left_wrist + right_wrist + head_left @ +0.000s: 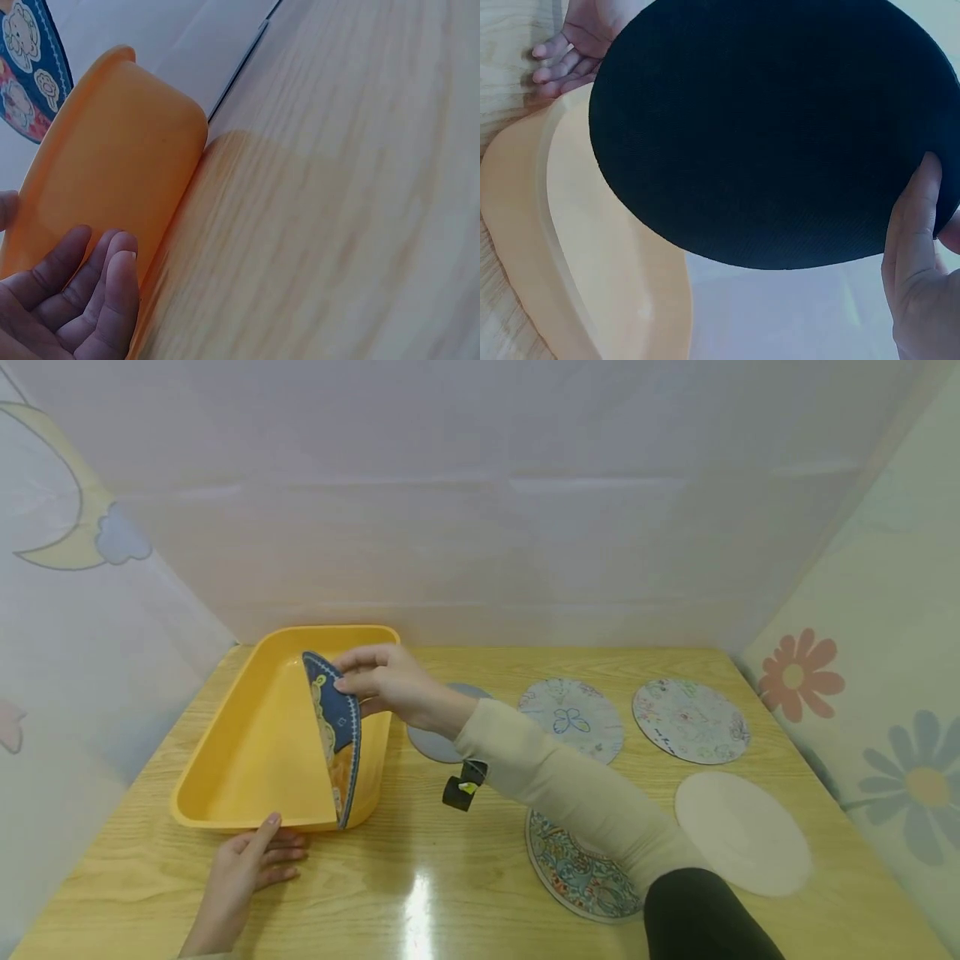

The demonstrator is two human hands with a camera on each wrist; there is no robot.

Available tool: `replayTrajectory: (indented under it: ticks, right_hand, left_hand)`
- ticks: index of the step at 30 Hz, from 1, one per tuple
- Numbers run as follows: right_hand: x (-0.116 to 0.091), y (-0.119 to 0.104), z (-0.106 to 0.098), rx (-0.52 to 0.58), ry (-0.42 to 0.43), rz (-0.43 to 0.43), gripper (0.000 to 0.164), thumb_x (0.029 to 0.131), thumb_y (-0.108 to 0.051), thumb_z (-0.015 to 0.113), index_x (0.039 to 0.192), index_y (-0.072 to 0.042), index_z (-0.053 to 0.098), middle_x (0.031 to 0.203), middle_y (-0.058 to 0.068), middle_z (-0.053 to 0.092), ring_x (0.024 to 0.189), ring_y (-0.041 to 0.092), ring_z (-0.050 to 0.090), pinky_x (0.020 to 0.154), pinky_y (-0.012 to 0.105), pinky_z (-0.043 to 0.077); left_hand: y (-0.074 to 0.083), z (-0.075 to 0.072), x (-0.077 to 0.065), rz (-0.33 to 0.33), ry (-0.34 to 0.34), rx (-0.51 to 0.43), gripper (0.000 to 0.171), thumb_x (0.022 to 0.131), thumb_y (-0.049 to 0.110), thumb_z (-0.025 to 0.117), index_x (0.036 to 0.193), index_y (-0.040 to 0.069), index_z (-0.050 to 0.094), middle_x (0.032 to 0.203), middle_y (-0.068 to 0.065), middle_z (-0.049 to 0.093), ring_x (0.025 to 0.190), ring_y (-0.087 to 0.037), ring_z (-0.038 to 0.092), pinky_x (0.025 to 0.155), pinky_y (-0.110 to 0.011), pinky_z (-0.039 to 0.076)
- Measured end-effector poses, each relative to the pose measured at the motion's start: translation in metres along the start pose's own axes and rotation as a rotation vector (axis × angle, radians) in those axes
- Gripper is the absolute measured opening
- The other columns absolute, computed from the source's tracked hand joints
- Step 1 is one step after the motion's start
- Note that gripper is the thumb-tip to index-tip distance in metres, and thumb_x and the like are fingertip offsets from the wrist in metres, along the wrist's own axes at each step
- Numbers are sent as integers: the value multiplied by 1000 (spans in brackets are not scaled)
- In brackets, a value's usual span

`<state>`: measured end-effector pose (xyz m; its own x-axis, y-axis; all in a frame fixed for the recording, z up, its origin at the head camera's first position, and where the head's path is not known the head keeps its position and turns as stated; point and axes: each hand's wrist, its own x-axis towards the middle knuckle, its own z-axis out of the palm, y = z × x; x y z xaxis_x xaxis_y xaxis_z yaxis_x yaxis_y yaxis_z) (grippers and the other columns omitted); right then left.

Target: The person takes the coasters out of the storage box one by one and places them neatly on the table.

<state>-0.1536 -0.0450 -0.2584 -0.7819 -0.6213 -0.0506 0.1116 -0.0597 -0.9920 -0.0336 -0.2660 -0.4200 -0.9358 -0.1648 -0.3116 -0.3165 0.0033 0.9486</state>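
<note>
My right hand (393, 685) pinches the edge of a round mat (345, 718), thumb on its printed face and fingers behind. The mat stands on edge, tilted, over the right part of a yellow tray (262, 760). Its face is dark blue with a stitched-looking border and cartoon stickers; its black back (772, 135) fills much of the right wrist view. At the tray's near side, my left hand (243, 868) grips the rim. The left thumb lies over the rim, and the other fingers (112, 285) curl against the outside wall.
Right of the tray lie several round mats: a plain grey-blue one (442, 747), two with drawings (573, 727) (690, 718), a white one (742, 835) and a green floral one (581, 868). A pale wall covering (480, 568) stands behind the wooden table (360, 893).
</note>
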Motion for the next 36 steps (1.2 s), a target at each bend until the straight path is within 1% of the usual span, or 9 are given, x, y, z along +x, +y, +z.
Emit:
replayTrajectory:
  ticks: [10,16,23,32,36]
  right_hand:
    - [-14,-1,-9,64,26,-3,30,91,6,48,121,10,48,81,3,56,64,11,59,58,24,53]
    - [-22,0,-16,94,44,-17,29,91,7,47,120,12,48,80,3,56,64,10,59,58,23,53]
    - [-33,4,-24,120,62,-25,26,90,9,47,116,13,49,76,2,56,63,10,58,58,23,53]
    - [-46,9,-30,118,38,-8,24,90,8,47,114,12,49,76,3,56,65,11,59,59,25,54]
    - [-51,12,-31,115,34,5,25,90,7,48,114,12,50,76,3,57,65,12,59,60,26,54]
  left_hand:
    - [-3,-1,1,25,-11,24,54,96,38,44,96,-13,62,83,-6,69,74,-18,66,64,-31,57]
    - [-2,0,1,20,-5,17,53,96,38,45,94,-12,63,81,-6,69,73,-17,66,63,-31,57]
    - [-1,0,1,19,-9,15,51,96,37,45,93,-10,63,81,-5,68,74,-17,66,64,-31,57]
    - [-1,-1,1,33,-12,-12,49,96,35,46,90,-10,64,80,-6,68,73,-17,66,63,-31,57]
    - [-1,-1,1,23,-13,-10,49,96,36,46,91,-9,64,80,-6,69,73,-17,66,63,-31,57]
